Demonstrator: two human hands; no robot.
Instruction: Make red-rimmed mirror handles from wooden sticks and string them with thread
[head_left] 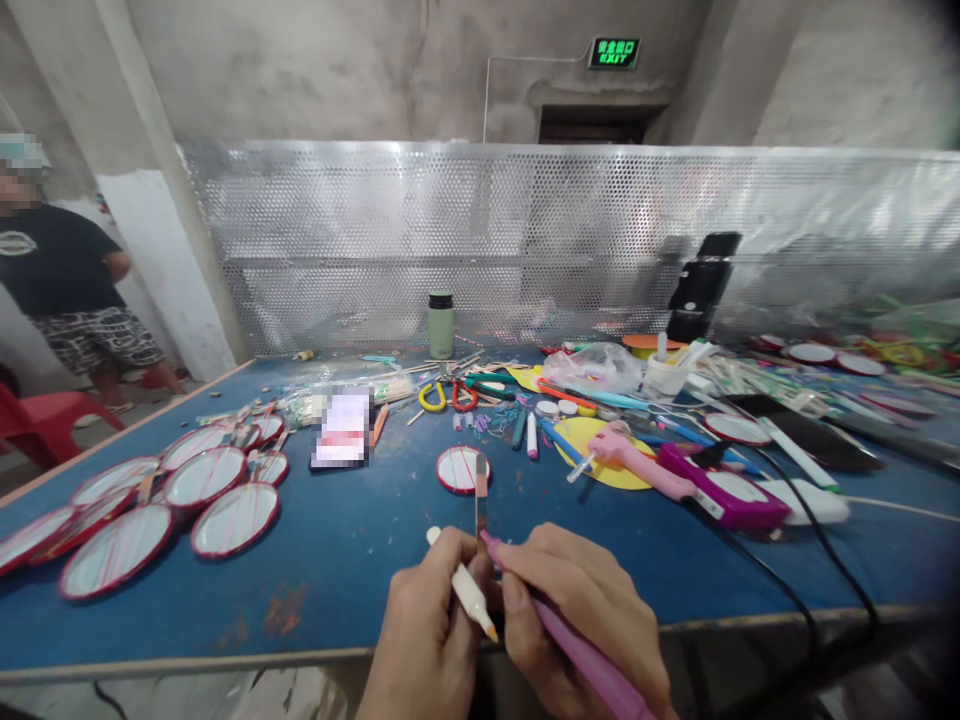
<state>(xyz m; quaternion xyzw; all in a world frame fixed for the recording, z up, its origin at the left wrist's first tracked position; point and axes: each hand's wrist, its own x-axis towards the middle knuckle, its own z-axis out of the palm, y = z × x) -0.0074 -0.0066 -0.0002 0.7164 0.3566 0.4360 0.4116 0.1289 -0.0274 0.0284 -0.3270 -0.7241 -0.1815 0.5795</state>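
2 hands (424, 625) (592, 610) hold pens (470, 593) (589, 655); table edge (262, 661) close by.

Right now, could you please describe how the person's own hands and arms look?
The left hand and right hand are both bare, without gloves. I can make out no ring, bracelet or marking on either. The picture's lower edge cuts them off, so no sleeves show and what the arms wear cannot be told.
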